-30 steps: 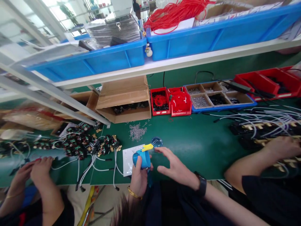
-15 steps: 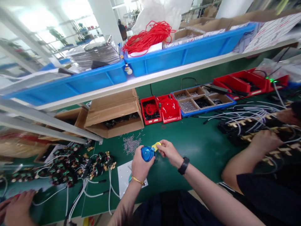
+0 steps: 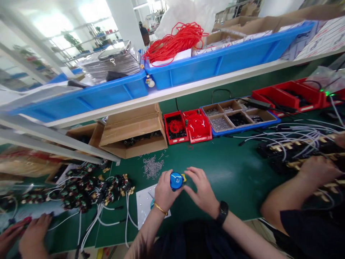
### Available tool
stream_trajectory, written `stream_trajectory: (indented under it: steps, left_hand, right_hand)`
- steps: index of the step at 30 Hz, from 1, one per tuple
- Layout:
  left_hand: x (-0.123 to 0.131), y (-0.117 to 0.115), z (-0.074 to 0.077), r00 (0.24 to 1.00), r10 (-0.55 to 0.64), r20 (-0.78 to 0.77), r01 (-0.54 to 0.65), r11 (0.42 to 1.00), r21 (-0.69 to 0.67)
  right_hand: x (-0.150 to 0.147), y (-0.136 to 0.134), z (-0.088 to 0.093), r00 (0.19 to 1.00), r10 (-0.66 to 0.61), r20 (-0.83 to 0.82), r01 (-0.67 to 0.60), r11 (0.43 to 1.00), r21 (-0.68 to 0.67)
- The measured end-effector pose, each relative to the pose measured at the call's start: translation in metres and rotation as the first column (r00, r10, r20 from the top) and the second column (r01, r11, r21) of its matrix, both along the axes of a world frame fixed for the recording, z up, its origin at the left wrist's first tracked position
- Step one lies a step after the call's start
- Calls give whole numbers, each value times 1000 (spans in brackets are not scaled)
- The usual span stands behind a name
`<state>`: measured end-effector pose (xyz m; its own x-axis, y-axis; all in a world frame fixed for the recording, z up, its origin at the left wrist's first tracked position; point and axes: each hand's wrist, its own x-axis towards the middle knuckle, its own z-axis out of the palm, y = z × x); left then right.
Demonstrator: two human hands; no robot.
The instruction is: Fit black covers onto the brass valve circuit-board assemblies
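My left hand (image 3: 166,192) is closed around a round, glossy blue case (image 3: 176,180), its flat face turned up. A small yellow piece (image 3: 184,177) sticks out at the case's right side. Just right of it is my right hand (image 3: 201,190), thumb and fingers spread apart with nothing between them. Under my left wrist lies a white sheet (image 3: 141,205) with small bits on it, and part of a teal item (image 3: 152,203) shows beside the wrist. Beyond my left hand a pile of small pale pins (image 3: 153,167) is spread on the green table (image 3: 229,180).
Wired black-and-brass assemblies (image 3: 81,189) lie at left, near another person's hands (image 3: 33,232). At right, a co-worker's hand (image 3: 319,169) is over similar parts. A cardboard box (image 3: 134,124), red bins (image 3: 199,138) and a divided tray (image 3: 223,131) line the back beneath a shelf (image 3: 172,92).
My right hand has let go of the yellow piece and spread its fingers. The yellow piece now sits closer to the blue case. The view has shifted slightly.
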<state>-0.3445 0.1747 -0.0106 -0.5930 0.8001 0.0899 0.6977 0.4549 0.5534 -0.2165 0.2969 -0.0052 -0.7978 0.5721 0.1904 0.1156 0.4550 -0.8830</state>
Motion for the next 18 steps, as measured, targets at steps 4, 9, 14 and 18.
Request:
stream_trajectory:
  steps: [4,9,14,18]
  left_hand:
    - [-1,-1,-1,999,-4,47,2,999,48]
    - [9,-9,-14,985,125,117,-140,981,134]
    - [30,-21,-47,870,350,348,-437,873,215]
    - [32,-20,-74,804,333,492,-471,862,187]
  right_hand:
    - [-19,-9,29,949,258,181,-307,885,351]
    - [-41,-6,35,893,301,334,-406,860,310]
    - [-39,-5,34,901,294,319,-390,870,301]
    - [-35,-10,28,912,294,287,-379,873,309]
